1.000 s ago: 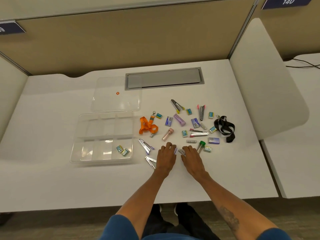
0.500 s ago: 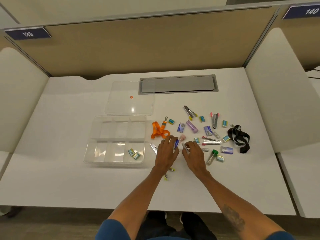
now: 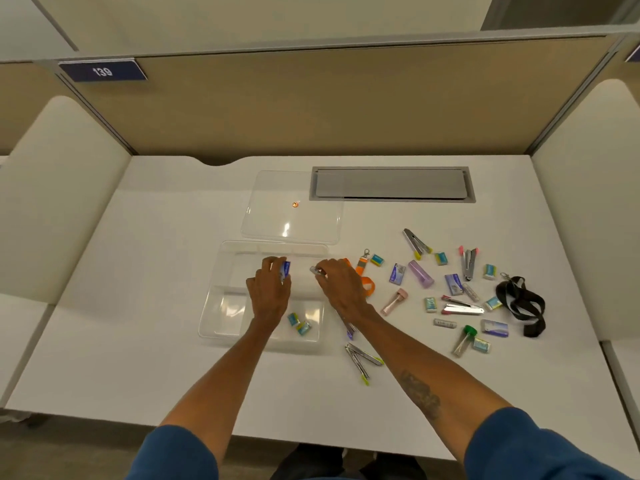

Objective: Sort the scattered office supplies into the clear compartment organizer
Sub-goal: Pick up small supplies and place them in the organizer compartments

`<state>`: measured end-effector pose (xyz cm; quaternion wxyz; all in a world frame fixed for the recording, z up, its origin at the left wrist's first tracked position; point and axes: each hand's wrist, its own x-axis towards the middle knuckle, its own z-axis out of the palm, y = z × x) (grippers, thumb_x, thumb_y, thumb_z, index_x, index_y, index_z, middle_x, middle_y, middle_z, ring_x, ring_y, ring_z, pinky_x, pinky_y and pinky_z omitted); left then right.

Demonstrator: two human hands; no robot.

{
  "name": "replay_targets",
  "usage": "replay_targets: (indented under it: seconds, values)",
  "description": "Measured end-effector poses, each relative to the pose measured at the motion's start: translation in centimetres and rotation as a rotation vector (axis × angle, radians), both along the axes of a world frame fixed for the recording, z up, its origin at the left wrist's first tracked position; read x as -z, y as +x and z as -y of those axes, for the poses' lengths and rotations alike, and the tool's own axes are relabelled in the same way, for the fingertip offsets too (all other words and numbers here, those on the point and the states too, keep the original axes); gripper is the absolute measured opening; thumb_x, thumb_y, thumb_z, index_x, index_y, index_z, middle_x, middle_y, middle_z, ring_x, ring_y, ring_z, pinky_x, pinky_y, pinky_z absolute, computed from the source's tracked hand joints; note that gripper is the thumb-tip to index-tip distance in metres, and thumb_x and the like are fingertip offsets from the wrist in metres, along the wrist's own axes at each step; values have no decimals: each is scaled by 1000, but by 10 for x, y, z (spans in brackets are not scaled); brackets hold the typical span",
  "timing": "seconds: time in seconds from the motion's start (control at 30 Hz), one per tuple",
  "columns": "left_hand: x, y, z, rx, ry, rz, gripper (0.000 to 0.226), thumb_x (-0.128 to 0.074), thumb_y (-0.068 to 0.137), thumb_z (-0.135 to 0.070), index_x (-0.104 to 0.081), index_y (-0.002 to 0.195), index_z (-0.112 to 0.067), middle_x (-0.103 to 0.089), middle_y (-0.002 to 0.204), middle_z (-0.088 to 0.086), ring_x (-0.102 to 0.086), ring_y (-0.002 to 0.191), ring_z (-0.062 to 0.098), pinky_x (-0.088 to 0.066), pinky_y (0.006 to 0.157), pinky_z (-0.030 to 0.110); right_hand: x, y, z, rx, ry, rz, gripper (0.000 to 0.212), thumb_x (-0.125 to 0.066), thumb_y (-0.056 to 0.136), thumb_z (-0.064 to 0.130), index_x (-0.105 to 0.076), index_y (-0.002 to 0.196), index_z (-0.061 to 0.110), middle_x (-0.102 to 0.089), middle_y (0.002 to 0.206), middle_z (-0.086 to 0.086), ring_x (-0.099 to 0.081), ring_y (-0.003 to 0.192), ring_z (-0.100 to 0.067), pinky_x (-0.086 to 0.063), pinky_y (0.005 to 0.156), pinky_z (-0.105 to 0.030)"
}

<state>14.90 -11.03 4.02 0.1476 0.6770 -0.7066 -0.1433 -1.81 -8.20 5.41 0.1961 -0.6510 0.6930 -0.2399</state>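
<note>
Both hands moved from scattered pile to over organizer (image 3: pixel 221 308); left hand (image 3: pixel 269 292) now carries blue box (image 3: pixel 285 269), right hand (image 3: pixel 341 286) small silvery item (image 3: pixel 316 270).

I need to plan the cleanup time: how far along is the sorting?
Early. Two small erasers lie in the organizer. The left hand holds a blue box over it; the right hand carries a small silvery item. Most supplies remain on the desk.
</note>
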Motion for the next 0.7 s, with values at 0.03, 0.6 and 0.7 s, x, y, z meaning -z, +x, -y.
replay_targets:
  seconds: [0.03, 0.6, 0.7]
  values:
    - [3, 8, 5, 0, 28, 35, 37, -63, 88, -18, -55, 125, -20, -56, 127, 5, -61, 98, 29, -41, 84, 43, 4, 6, 6, -24, 2, -75, 13, -59, 90, 18, -70, 89, 12, -70, 81, -9, -60, 78, -26, -44, 61, -35]
    - [31, 39, 40, 76, 185, 145, 35, -63, 90, -27, -59, 123, -18, -54, 130, 5, -61, 103, 26, -40, 89, 40, 33, 36, 30, -187, 175, -499, 12, -76, 68, 10, -70, 76, 16, -68, 70, -5, -62, 79, -25, -43, 58, -31]
    - [27, 32, 35, 32, 125, 63, 31, -60, 92, -26, -59, 122, -17, -57, 128, 6, -59, 105, 28, -40, 91, 43, 32, 27, 27, -115, 79, -277, 14, -64, 80, 9, -71, 92, 12, -71, 85, -9, -60, 86, -28, -47, 68, -37]
